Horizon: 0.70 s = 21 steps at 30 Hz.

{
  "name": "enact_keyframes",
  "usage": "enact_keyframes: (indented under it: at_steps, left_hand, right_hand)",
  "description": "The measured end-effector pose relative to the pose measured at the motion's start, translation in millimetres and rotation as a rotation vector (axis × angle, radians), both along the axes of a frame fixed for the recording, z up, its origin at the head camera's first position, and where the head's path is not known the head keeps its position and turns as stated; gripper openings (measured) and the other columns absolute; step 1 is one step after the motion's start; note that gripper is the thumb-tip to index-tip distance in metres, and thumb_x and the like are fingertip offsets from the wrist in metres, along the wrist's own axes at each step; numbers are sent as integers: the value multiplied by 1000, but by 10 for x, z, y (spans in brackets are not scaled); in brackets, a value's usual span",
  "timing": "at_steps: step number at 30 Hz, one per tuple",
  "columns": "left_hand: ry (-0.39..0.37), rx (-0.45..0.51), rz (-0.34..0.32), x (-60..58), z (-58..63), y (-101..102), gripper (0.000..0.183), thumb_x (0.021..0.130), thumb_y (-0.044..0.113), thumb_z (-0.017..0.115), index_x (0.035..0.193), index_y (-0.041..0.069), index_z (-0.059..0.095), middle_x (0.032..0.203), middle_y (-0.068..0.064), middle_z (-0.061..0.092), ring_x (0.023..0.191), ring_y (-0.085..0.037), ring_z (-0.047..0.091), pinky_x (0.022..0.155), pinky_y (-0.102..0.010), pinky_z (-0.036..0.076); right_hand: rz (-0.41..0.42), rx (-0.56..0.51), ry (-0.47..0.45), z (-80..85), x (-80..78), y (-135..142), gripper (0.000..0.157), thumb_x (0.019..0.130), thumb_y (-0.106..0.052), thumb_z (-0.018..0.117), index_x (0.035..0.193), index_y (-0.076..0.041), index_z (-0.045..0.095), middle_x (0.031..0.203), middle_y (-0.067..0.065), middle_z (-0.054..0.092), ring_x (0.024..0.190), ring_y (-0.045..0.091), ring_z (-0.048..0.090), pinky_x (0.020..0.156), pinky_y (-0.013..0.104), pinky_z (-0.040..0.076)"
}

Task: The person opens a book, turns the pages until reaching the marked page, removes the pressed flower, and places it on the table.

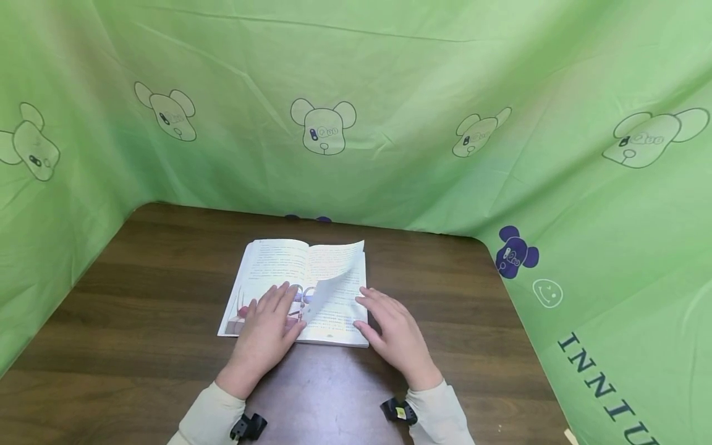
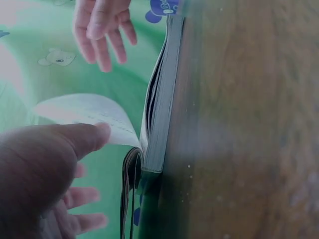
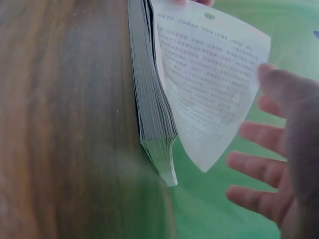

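Two pale cream sleeves point(image 1: 208, 417) reach in from the near side of the counter point(image 1: 139, 296), a dark brown wood-grain surface, with a small black wrist device point(image 1: 248, 426) at each cuff. The left hand point(image 1: 266, 330) lies over the lower left page with its fingers extended side by side and its thumb stretched towards the middle; it grips nothing that shows, and how firmly it presses cannot be told. The right hand point(image 1: 396, 330) is at the right side of the pages, fingers loosely extended, thumb apart from them, nothing clasped.

Between the hands lies a thick white paperback book point(image 1: 336, 321), spread flat near the middle of the counter, well apart from its left and right edges and nearer the far edge. Small dark print fills its right side; the left side carries print above a pink-and-purple illustration point(image 1: 241, 312). One thin white lifted page point(image 1: 336, 275) curls up from the right side, its free edge slanting from the top right corner down towards the left thumb.

The left wrist view shows a gap between the right hand and the lifted page, and the left thumb overlapping that page; contact is unclear. The right wrist view brings out the grey layered leaf edges of the book and a small greenish oval mark point(image 3: 210, 16) on the lifted page.

Beyond the far edge hangs a light green cloth point(image 1: 400, 68) printed with outlined bear heads point(image 1: 324, 131); a purple bear point(image 1: 512, 254) sits beside the counter's far right corner.
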<state>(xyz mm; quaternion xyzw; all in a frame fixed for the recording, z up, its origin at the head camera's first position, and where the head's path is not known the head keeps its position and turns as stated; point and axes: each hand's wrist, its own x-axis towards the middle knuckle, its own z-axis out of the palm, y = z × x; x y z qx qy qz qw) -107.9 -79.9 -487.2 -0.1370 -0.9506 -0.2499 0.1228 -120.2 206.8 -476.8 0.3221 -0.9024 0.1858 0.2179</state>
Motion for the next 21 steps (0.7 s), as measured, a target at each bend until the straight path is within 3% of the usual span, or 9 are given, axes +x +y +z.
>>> enact_keyframes:
  at_steps: [4,8,14,17,21]
  left_hand:
    - [43,25,36,-24,-1,-17,87,88,34,80,158,7,35,164,-14,36,151,-40,31,113,-73,27]
    - [149,52,61,-47,-9,-44,109,82,33,87,163,8,19,170,-14,20,155,-40,18,115,-74,20]
    - [328,42,59,-67,-29,-82,124,70,24,94,164,8,14,171,-20,6,155,-46,8,113,-77,13]
    - [343,9,41,-70,-38,-100,122,69,20,94,163,9,17,170,-22,3,154,-48,5,112,-80,7]
    - [269,-53,36,-65,-44,-113,114,73,18,90,163,11,21,171,-20,0,156,-47,-1,112,-81,1]
  right_hand:
    - [28,83,-141,-20,-4,-16,45,95,-33,73,135,-13,66,147,5,60,139,25,53,115,52,41]
    - [52,122,-238,-39,6,-26,49,97,-35,71,140,-14,63,151,7,56,144,30,48,118,55,35]
    - [62,158,-321,-72,26,-23,55,96,-39,71,144,-14,59,157,10,49,146,33,44,120,59,29]
    - [51,163,-352,-86,30,-16,57,95,-41,71,145,-15,59,157,10,49,147,33,43,120,60,28]
    - [33,174,-396,-95,29,-12,59,96,-44,70,147,-17,57,158,8,47,150,31,39,122,60,25]
